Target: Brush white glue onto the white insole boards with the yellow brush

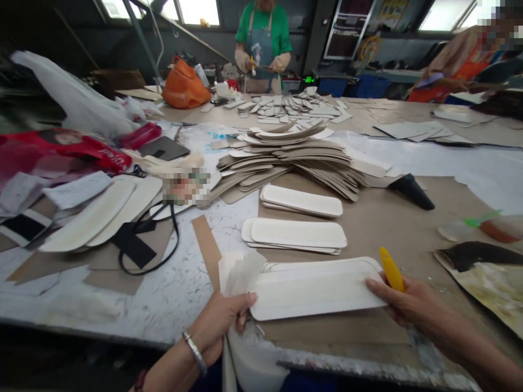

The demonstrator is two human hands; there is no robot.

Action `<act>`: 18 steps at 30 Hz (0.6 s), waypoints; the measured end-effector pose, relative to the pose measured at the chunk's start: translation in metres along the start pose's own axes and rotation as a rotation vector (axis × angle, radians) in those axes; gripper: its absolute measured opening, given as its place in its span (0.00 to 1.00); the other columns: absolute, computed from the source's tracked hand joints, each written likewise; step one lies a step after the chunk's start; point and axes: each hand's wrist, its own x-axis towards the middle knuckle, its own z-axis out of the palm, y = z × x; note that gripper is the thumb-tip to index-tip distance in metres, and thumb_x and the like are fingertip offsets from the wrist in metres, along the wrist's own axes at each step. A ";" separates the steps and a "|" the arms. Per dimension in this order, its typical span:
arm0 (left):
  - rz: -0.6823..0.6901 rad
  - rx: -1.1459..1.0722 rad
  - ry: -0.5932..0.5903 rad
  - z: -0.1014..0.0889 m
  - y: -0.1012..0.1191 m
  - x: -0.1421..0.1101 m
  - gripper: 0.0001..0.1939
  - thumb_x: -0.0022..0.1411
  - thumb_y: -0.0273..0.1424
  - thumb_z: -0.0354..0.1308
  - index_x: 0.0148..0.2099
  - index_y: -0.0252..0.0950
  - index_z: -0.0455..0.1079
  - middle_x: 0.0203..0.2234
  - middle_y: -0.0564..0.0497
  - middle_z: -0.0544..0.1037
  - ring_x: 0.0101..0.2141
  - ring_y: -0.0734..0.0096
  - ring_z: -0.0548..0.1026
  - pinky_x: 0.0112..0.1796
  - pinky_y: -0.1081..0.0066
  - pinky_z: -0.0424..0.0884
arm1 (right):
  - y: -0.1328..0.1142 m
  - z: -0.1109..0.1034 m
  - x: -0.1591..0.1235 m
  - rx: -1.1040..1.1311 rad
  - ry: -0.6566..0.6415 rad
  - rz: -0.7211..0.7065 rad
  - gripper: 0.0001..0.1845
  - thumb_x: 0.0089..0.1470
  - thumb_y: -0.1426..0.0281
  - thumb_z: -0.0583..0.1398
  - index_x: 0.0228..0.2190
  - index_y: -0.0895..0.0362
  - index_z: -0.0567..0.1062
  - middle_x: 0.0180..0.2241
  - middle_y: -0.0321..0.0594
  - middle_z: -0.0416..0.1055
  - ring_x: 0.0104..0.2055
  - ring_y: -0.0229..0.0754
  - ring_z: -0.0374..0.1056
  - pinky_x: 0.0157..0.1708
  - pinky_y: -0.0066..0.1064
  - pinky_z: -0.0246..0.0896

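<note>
A long white rounded board piece (pixel 314 291) lies on brown paper at the table's near edge. My left hand (pixel 223 321) is closed on its left end and also pinches a crumpled white tissue (pixel 241 275). My right hand (pixel 402 299) rests its fingers on the piece's right end while gripping a yellow tool (pixel 391 268). Two small stacks of the same white pieces (pixel 298 234) (pixel 302 200) lie just beyond.
A big fanned heap of brown-edged pieces (pixel 286 158) fills the table's middle. Bags and white pieces (pixel 98 212) clutter the left; a black cone (pixel 411 190) and a glue-stained sheet (pixel 486 283) sit right. A person in green (pixel 263 43) stands at the far side, another person (pixel 461 65) at the right.
</note>
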 end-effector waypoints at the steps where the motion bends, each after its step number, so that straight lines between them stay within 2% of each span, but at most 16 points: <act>1: 0.004 -0.007 0.004 -0.001 0.001 -0.001 0.21 0.38 0.41 0.63 0.10 0.35 0.58 0.06 0.56 0.60 0.13 0.81 0.57 0.21 0.75 0.52 | -0.001 0.001 -0.001 -0.016 0.006 0.001 0.22 0.41 0.51 0.60 0.16 0.55 0.63 0.11 0.30 0.60 0.15 0.32 0.54 0.16 0.25 0.48; 8: 0.001 -0.066 -0.021 -0.015 0.007 -0.002 0.21 0.35 0.41 0.63 0.11 0.35 0.57 0.07 0.58 0.59 0.13 0.82 0.55 0.21 0.76 0.50 | -0.011 0.014 -0.012 0.156 0.015 0.004 0.21 0.40 0.51 0.61 0.22 0.55 0.65 0.11 0.30 0.60 0.15 0.32 0.54 0.14 0.24 0.49; 13: 0.009 -0.085 -0.026 -0.024 0.005 0.003 0.21 0.36 0.41 0.64 0.10 0.35 0.56 0.07 0.56 0.60 0.14 0.82 0.56 0.21 0.76 0.50 | -0.016 0.017 -0.012 0.273 -0.068 0.040 0.23 0.37 0.51 0.64 0.22 0.56 0.65 0.13 0.29 0.60 0.15 0.30 0.54 0.15 0.22 0.50; 18: -0.022 -0.160 -0.111 -0.033 0.008 0.013 0.21 0.39 0.40 0.64 0.13 0.34 0.57 0.08 0.57 0.60 0.14 0.83 0.56 0.21 0.77 0.50 | -0.026 0.019 -0.009 0.430 -0.130 0.035 0.25 0.34 0.51 0.65 0.21 0.56 0.63 0.11 0.26 0.57 0.14 0.27 0.50 0.13 0.20 0.46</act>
